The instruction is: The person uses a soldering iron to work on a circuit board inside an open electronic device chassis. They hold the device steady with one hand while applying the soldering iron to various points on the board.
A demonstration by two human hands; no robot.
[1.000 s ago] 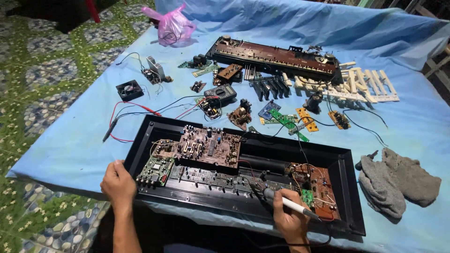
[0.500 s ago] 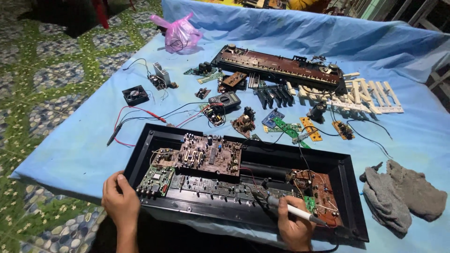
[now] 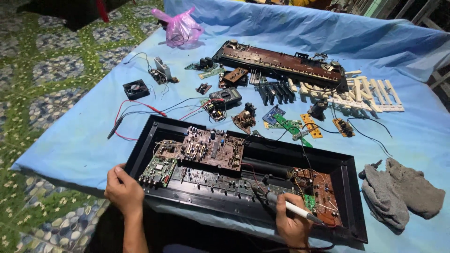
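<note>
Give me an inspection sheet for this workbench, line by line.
Surface: blue cloth over the table.
Job's things: open black case with circuit boards inside.
Clutter: long brown board, white keys, multimeter, small fan, pink bag, grey rags.
Hands: left hand grips the case edge; right hand holds a soldering iron.
Cables: red and black probe leads.
Surroundings: patterned floor.

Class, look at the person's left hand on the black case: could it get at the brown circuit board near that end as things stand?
Probably yes. The left hand grips the black case rim, and the brown circuit board lies uncovered just beyond it.
</note>
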